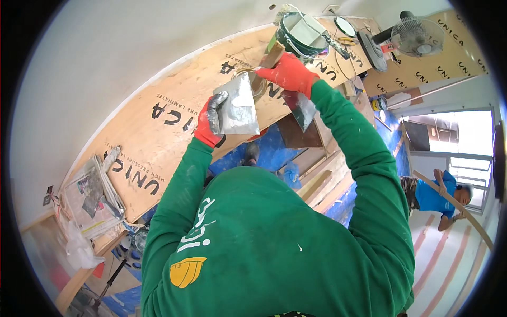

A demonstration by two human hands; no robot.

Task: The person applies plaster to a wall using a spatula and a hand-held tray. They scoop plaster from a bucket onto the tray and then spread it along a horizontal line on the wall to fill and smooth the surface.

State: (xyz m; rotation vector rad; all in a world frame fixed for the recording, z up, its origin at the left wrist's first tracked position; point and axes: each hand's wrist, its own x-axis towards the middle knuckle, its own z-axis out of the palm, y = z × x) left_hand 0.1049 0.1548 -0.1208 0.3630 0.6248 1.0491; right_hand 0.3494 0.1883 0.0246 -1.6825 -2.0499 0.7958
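My left hand (209, 117), in a red glove with dark-stained fingers, closes round the edge of a shiny silver metal plate (238, 108). My right hand (289, 74), in an orange-red glove, grips a piece of brown wood (272, 56) that looks like a handle. Its lower end comes close to the plate's top corner; I cannot tell if they touch. Under my right wrist a pointed metal blade (301, 110) shows, and what bears it is hidden. Behind the plate, a round open tin (257, 87) stands partly covered on the printed wood-faced board (174, 108).
At the back stands a dark green bucket (288, 39) with tools across it, near a fan (417, 38). Folded newspapers (90, 198) lie at the left. Blue sheeting (277, 150) and timber (322, 185) cover the floor. At right, a co-worker (438, 193) holds a long strip (457, 203).
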